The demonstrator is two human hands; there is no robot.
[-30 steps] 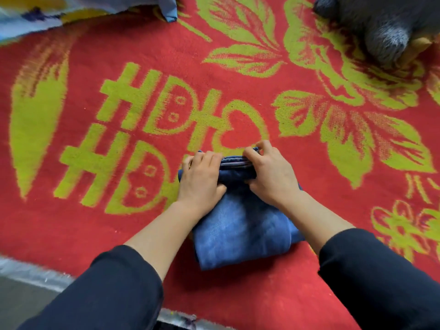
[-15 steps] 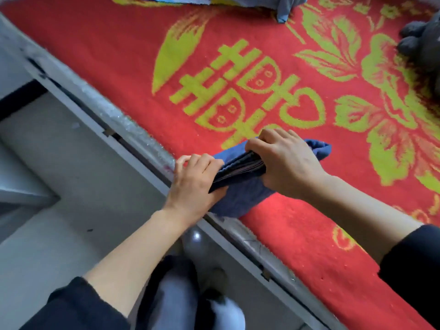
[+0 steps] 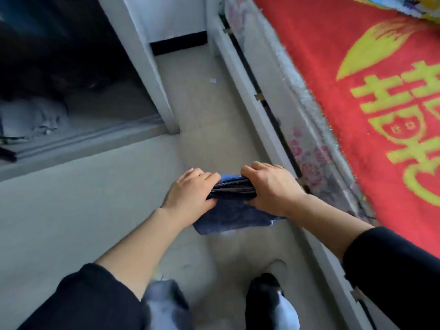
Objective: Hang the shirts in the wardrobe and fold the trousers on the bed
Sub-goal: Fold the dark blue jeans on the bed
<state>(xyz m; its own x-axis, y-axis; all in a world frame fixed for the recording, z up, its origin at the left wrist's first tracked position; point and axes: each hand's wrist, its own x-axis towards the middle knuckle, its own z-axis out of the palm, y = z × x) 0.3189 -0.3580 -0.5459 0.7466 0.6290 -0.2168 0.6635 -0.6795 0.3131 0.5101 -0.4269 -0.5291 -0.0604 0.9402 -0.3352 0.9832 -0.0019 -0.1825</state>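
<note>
Head view: left hand point(image 3: 190, 196) and right hand point(image 3: 273, 189) clamp the folded blue trousers point(image 3: 232, 210) between them, above the floor point(image 3: 71, 222), beside the bed point(image 3: 357, 91), wardrobe point(image 3: 71, 103) nearby.

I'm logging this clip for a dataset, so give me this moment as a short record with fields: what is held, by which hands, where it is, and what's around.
held item: folded jeans
left hand: grips the jeans' left end
right hand: grips the jeans' right end
jeans position: in the air above the floor, off the bed
bed: to the right, under a red blanket with yellow pattern
wardrobe: to the upper left, open, dark inside, cloth lying at its bottom
task state: jeans folded, not set down
</note>
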